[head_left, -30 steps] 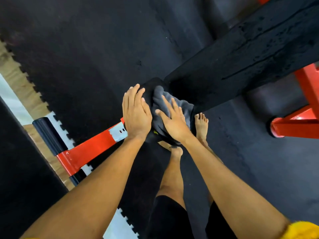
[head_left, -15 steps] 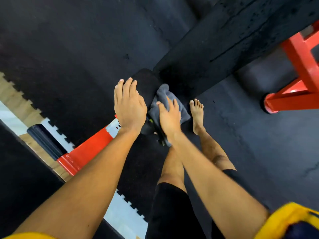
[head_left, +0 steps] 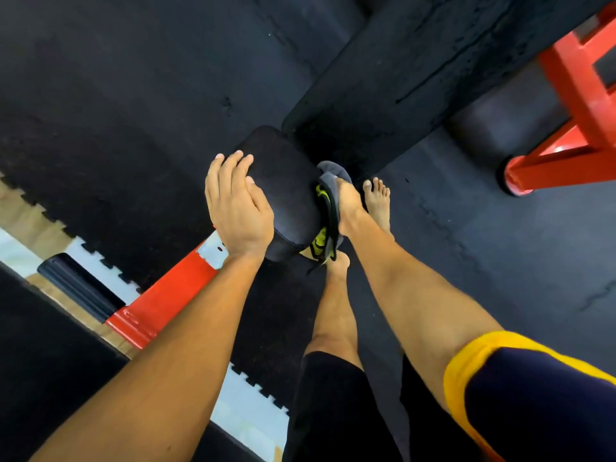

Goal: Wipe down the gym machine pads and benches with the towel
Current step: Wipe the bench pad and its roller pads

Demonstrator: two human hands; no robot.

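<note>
A small black seat pad [head_left: 289,195] sits at the end of a long black bench pad [head_left: 416,65]. My left hand [head_left: 237,208] rests flat on the seat pad's left side, fingers straight. My right hand [head_left: 348,203] presses a grey towel [head_left: 330,173] with a yellow-green patch against the pad's right side face. I see that hand edge-on, and its fingers lie along the cloth; their tips are hidden behind the towel.
A red steel frame bar [head_left: 166,295] runs out lower left under the seat. Another red frame [head_left: 573,128] stands at the upper right. A black roller [head_left: 76,288] lies at the left by the mat edge. My bare feet [head_left: 378,201] stand on black rubber flooring.
My right hand has slid the towel off the top of the seat pad and down onto its right side. The pad's top is now uncovered. My left hand stays on the left side.
</note>
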